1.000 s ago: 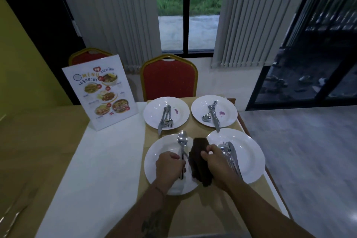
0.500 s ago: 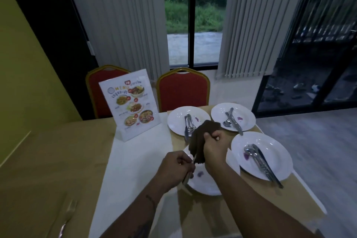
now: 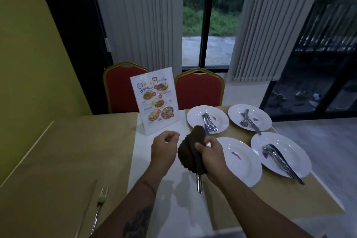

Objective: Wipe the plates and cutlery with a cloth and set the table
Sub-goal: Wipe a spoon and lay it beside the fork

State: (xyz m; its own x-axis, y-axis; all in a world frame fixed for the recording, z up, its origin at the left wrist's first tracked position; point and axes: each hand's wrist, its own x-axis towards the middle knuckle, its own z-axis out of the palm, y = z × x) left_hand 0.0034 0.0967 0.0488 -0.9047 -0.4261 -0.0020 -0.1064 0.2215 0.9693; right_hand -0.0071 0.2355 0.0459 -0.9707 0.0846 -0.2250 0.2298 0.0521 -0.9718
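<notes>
My right hand [image 3: 211,157] grips a dark brown cloth [image 3: 190,150] wrapped around a spoon, whose metal handle [image 3: 199,183] sticks out below the cloth. My left hand [image 3: 164,149] hovers just left of the cloth with its fingers curled and nothing in them. Both hands are above the table's white runner. The near white plate [image 3: 243,166] holds only a purple stain. To its right, another plate [image 3: 293,162] carries a fork, spoon and knife. Two far plates [image 3: 195,116] [image 3: 262,121] also hold cutlery and purple marks.
A standing menu card [image 3: 154,102] is at the table's far middle. Two red chairs [image 3: 200,91] [image 3: 117,91] stand behind it. A fork [image 3: 99,204] lies on the tan cloth at the near left. The table's right edge [image 3: 328,189] drops to the floor.
The spoon has come off the near plate and now sits inside the cloth in my right hand. My left hand has let go of its handle. The view has swung left.
</notes>
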